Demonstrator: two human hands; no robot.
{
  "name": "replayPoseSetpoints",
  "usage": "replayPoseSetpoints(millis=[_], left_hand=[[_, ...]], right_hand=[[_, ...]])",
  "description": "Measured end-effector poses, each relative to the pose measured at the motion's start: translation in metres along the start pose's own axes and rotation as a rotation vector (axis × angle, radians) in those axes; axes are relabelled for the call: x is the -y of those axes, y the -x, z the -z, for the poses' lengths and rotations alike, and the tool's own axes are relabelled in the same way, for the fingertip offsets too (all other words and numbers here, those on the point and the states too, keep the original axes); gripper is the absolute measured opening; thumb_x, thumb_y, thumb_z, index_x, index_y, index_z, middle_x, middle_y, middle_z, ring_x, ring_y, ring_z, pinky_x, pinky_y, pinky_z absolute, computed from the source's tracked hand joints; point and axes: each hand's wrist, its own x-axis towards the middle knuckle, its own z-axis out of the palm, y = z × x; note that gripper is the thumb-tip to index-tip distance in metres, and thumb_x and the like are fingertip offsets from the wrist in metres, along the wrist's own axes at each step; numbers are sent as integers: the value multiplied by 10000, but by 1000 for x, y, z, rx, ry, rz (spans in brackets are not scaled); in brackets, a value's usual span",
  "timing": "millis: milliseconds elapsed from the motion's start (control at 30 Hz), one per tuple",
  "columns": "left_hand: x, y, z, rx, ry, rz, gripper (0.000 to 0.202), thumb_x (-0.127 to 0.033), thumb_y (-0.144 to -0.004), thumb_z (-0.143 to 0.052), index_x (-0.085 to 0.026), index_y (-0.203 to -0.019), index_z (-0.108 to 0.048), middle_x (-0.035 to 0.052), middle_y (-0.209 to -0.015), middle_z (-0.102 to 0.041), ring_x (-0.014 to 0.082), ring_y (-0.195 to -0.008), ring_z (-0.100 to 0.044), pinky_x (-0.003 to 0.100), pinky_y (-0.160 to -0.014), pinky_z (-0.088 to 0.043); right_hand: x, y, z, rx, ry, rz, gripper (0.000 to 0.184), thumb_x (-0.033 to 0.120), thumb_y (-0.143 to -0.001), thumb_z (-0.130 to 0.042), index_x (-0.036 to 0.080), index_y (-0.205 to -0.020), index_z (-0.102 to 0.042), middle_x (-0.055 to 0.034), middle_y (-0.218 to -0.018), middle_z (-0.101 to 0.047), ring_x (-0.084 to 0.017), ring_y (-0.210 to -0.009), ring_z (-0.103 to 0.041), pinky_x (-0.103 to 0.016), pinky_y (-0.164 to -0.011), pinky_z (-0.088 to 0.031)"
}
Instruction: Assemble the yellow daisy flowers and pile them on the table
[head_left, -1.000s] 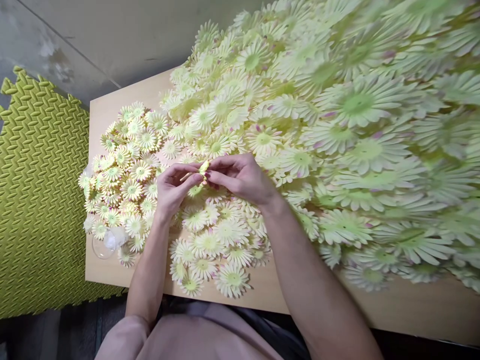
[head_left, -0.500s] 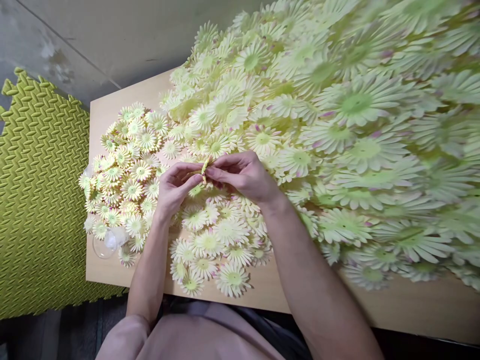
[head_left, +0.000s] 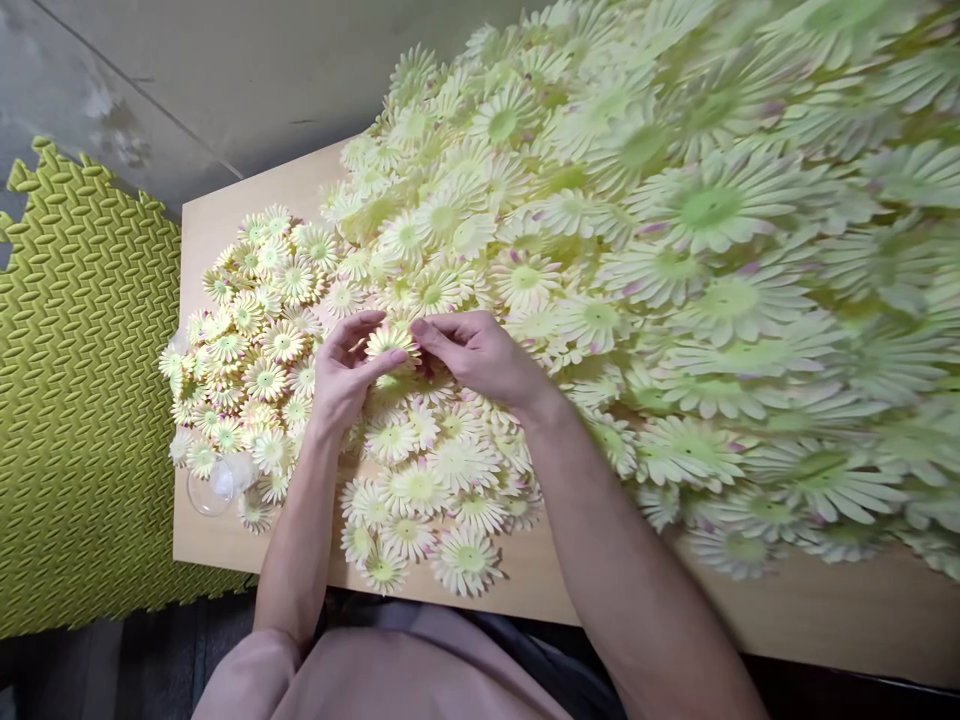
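Observation:
One pale yellow artificial flower head with a light green centre is held up between my two hands, its face turned toward me. My left hand grips its left side, thumb along the lower petals and fingers curled behind. With thumb and forefinger closed, my right hand pinches at the petals on the right edge; its other fingers are partly hidden. Beneath the hands lies a loose batch of similar flower heads. To the left sits a pile of smaller-looking, fuller flower heads.
A large heap of pale flower heads covers the right and back of the wooden table. A small clear plastic cup lies near the left edge. A yellow-green foam mat stands left of the table, with a grey wall behind.
The flower head between my hands has turned from edge-on to face up toward me. My right fingertips have shifted to its right edge, and my left fingers have opened slightly around it.

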Motion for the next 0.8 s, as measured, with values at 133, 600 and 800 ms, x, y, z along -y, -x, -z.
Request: replayPoseSetpoints(millis=[133, 600, 800], left_hand=[[2, 0, 3, -1, -11, 22, 335, -209, -652, -829, -245, -960, -703, 12, -1019, -651, 72, -755, -598, 230, -704, -535], [-1, 2, -5, -40, -22, -88, 232, -239, -682, -820, -237, -851, -662, -10, -962, -598, 68, -798, -612, 212, -731, -544], [0, 4, -5, -40, -63, -32, 189, -305, -668, -825, -201, -784, -718, 40, -1005, -686, 136, -887, -681, 283, -792, -573]], right_hand=[[2, 0, 1, -18, 25, 44, 444, 600, -805, -630, 182, -655, -614, -1, -610, -563, -101, -547, -505, -242, -486, -397], [0, -2, 1, -183, -91, 81, 204, 291, -569, -883, 201, -712, -768, -17, -694, -731, -142, -630, -662, -272, -607, -558], [1, -3, -3, -266, -101, 115, 224, 306, -530, -897, 207, -683, -768, -28, -699, -744, -158, -621, -672, -296, -598, -573]])
